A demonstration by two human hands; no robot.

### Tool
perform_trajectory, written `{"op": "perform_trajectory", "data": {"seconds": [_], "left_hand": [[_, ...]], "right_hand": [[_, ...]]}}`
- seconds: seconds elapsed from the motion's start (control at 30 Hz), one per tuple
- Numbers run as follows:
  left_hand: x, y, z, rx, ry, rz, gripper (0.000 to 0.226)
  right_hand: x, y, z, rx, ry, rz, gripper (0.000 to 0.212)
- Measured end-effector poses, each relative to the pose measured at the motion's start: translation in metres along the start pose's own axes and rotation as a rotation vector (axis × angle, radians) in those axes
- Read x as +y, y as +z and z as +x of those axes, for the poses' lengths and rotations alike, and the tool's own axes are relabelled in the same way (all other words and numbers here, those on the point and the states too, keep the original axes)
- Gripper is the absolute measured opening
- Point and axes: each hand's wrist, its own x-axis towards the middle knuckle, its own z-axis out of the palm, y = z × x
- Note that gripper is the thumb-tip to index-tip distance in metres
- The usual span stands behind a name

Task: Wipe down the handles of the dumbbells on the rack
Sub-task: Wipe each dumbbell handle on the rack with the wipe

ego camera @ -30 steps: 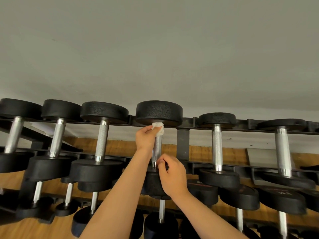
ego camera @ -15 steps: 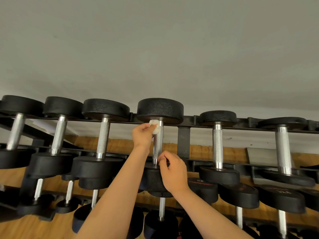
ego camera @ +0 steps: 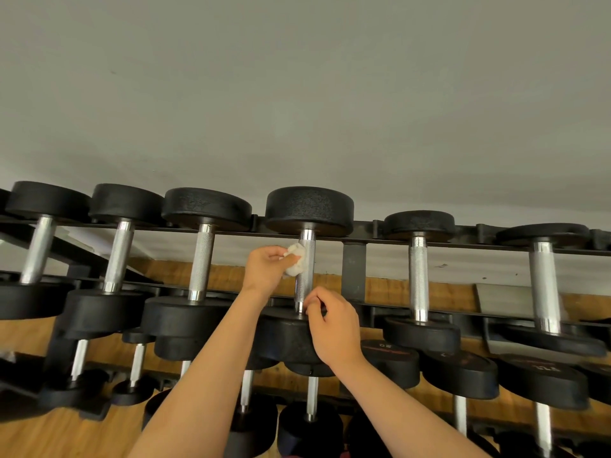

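Note:
Black dumbbells with knurled silver handles lie in a row on the top tier of a black rack (ego camera: pixel 353 266). My left hand (ego camera: pixel 264 267) pinches a crumpled white wipe (ego camera: pixel 295 263) against the left side of the middle dumbbell's handle (ego camera: pixel 305 269), near its upper end. My right hand (ego camera: pixel 332 325) rests on that dumbbell's near black head (ego camera: pixel 284 338), fingertips at the foot of the handle.
Neighbouring dumbbell handles (ego camera: pixel 201 262) (ego camera: pixel 418 279) stand on either side in the same row. A lower tier holds several smaller dumbbells (ego camera: pixel 310 401). Behind the rack are a grey wall (ego camera: pixel 297 94) and a wooden floor (ego camera: pixel 383 289).
My left hand has slid the wipe a little down the handle from just under the far head. My right hand stays on the near head. The view has tilted slightly.

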Motion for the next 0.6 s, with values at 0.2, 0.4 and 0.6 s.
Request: {"op": "perform_trajectory", "data": {"seconds": [0.2,0.4,0.6], "left_hand": [[-0.004,-0.009,-0.011,-0.147,0.021,0.145,0.011],[-0.011,-0.018,-0.017,-0.191,0.038,0.274,0.011],[-0.011,-0.023,-0.023,-0.231,0.064,0.438,0.018]], "right_hand": [[-0.001,-0.001,-0.001,-0.018,0.014,0.003,0.026],[-0.001,-0.002,0.000,-0.020,0.037,0.010,0.024],[-0.005,-0.004,-0.002,0.005,0.077,0.066,0.026]]}}
